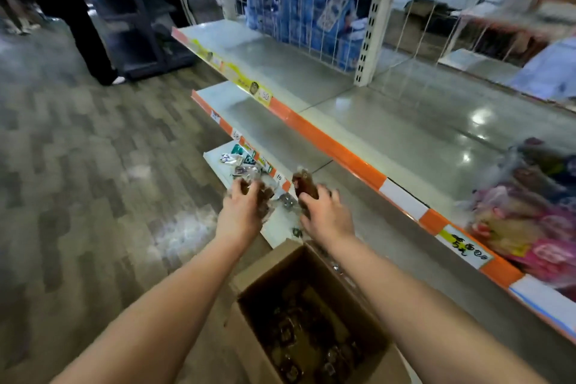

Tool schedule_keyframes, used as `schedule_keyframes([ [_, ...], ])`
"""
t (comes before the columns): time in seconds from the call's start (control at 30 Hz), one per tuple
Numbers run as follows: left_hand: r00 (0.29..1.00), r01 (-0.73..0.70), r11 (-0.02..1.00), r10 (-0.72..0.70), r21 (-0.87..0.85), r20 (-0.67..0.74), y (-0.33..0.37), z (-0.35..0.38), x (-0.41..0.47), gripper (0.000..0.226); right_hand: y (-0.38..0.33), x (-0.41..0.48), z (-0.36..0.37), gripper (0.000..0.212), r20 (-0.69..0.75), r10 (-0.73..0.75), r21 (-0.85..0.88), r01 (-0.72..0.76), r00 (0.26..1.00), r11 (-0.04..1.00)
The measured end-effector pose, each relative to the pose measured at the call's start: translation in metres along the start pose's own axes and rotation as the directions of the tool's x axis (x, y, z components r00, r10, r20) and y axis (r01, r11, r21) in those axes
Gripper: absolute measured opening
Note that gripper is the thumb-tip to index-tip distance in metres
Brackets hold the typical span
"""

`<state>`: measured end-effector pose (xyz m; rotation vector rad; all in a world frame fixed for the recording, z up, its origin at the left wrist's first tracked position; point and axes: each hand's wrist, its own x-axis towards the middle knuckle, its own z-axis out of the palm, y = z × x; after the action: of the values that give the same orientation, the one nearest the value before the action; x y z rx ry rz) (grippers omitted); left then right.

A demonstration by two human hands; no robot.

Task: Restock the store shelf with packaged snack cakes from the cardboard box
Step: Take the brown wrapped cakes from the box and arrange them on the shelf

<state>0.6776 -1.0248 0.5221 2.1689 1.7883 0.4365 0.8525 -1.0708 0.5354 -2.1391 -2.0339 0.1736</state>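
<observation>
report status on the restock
Left hand grips a snack cake pack, right hand grips another. Cardboard box open below, more packs inside. Small packets on bottom shelf ahead.

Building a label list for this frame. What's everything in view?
box: one, brown cardboard, open, on the floor below the hands
boxed cakes: several, brown, inside the box; count blurred
left-hand cake: one, brown, over the lowest shelf
right-hand cake: one, brown, upright
shelves: several tiers, grey with orange edges, right
small packets: several, mixed colours, lowest shelf
pink packs: a pile, far right on the shelf
blue packs: several, behind the wire back panel
person: one, dark trousers, upper left
rack: one, dark, beside the person
floor: grey-brown wood pattern, left
left hand: grips a cake
right hand: grips a cake
</observation>
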Motion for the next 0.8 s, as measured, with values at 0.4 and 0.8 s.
schedule_keyframes([
  [0.4, 0.946, -0.322, 0.934, 0.312, -0.157, -0.085, 0.199, -0.022, 0.077, 0.054, 0.137, 0.002, -0.128, 0.029, -0.189, 0.206, -0.120, -0.231, 0.960, 0.966],
  [0.8, 0.882, -0.452, 0.891, 0.436, 0.055, 0.177, 0.258, 0.052, 0.108, 0.063, 0.191, 0.013, -0.097, 0.039, -0.033, 0.366, -0.104, -0.367, 0.930, 0.924],
])
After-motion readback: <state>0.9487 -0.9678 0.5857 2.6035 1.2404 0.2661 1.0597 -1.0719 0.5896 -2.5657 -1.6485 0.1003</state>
